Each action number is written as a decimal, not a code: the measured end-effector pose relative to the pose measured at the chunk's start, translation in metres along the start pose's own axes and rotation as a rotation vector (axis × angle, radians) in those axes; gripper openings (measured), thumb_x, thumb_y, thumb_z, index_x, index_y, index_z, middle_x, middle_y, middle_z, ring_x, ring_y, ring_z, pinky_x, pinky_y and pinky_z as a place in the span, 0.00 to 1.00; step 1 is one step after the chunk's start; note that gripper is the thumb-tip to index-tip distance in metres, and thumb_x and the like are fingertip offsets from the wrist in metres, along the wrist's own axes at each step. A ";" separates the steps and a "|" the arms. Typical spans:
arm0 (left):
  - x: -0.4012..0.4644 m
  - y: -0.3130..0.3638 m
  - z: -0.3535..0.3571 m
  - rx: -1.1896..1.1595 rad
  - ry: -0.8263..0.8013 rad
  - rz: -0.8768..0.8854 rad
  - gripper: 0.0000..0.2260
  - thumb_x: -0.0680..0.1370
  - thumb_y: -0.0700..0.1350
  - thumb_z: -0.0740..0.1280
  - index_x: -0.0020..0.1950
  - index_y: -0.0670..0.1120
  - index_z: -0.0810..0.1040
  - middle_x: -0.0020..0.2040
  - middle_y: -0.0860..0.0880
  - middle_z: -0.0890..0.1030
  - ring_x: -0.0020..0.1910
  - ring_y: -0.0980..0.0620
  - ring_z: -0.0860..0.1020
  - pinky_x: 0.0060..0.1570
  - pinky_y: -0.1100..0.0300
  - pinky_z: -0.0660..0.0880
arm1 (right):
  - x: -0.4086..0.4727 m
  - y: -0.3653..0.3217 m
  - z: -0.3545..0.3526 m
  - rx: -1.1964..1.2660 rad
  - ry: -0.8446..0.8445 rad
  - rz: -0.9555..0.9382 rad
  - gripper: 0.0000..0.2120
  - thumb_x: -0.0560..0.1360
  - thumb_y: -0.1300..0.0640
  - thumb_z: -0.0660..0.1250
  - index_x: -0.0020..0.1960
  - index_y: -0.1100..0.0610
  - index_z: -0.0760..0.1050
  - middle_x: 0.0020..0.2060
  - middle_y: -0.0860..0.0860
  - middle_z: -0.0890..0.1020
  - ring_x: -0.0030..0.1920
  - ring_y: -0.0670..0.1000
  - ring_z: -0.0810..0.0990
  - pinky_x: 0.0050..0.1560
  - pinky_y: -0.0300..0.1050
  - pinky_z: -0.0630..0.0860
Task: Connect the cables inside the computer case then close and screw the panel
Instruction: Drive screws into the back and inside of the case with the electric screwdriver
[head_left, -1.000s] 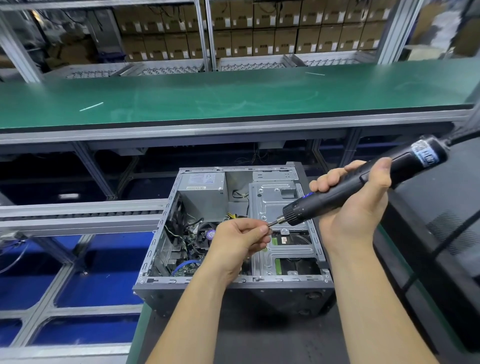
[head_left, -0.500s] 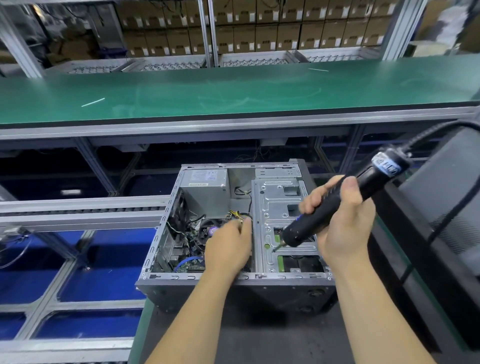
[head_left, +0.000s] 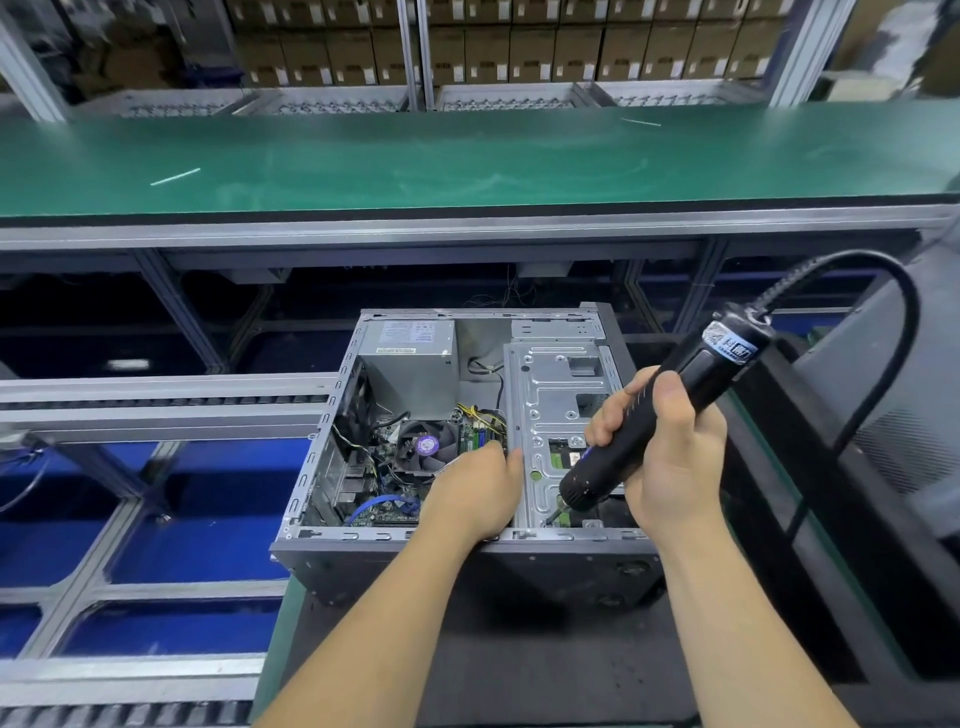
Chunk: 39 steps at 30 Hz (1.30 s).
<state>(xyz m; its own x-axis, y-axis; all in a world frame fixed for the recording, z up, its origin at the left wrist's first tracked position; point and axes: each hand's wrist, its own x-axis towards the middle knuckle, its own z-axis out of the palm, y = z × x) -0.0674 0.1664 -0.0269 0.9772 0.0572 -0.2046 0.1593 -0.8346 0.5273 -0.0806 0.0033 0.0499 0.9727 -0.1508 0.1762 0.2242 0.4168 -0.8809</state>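
An open computer case (head_left: 332, 415) lies on its side on the dark bench, showing the power supply (head_left: 410, 358), a CPU fan (head_left: 423, 447), cables and a silver drive bracket (head_left: 550, 410). My right hand (head_left: 670, 457) grips a black electric screwdriver (head_left: 649, 415), tilted, its bit touching the bracket's near end by the case's front rim. My left hand (head_left: 478, 493) rests inside the case against the bracket's left edge, fingers straight and pointing away. Whether it holds anything is hidden.
A dark side panel (head_left: 893, 415) leans at the right, behind the screwdriver's black cord (head_left: 893, 332). A green conveyor belt (head_left: 467, 156) runs across beyond the case. Aluminium frame rails (head_left: 156, 410) and blue floor lie to the left. Stacked cartons fill the far shelves.
My right hand has swung the screwdriver down and steeper, bringing the bit onto the bracket's near end. My left hand let go of the bit tip and moved to the bracket's edge.
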 end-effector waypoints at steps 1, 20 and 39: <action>0.000 0.000 0.000 0.008 0.000 0.005 0.19 0.82 0.58 0.49 0.48 0.46 0.72 0.49 0.45 0.80 0.48 0.42 0.77 0.53 0.46 0.75 | 0.000 0.000 0.000 -0.008 -0.001 0.000 0.10 0.68 0.45 0.69 0.34 0.50 0.76 0.27 0.54 0.75 0.26 0.54 0.73 0.31 0.50 0.72; -0.003 0.005 -0.008 -0.075 -0.080 0.058 0.14 0.79 0.46 0.52 0.54 0.46 0.76 0.48 0.44 0.81 0.48 0.40 0.78 0.51 0.44 0.77 | -0.021 0.001 0.028 -0.477 -0.292 -0.090 0.23 0.60 0.49 0.71 0.37 0.70 0.70 0.31 0.69 0.74 0.33 0.67 0.74 0.36 0.67 0.76; -0.001 0.000 -0.006 -0.095 -0.074 0.040 0.20 0.78 0.56 0.49 0.56 0.50 0.76 0.53 0.47 0.81 0.52 0.44 0.78 0.54 0.46 0.77 | -0.021 0.007 0.033 -0.418 -0.216 -0.026 0.26 0.60 0.48 0.72 0.38 0.72 0.71 0.31 0.70 0.73 0.31 0.63 0.72 0.35 0.64 0.75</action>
<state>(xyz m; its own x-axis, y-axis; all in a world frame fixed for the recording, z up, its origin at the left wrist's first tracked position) -0.0676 0.1700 -0.0218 0.9706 -0.0190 -0.2401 0.1360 -0.7796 0.6114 -0.0975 0.0388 0.0543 0.9672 0.0519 0.2486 0.2483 0.0117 -0.9686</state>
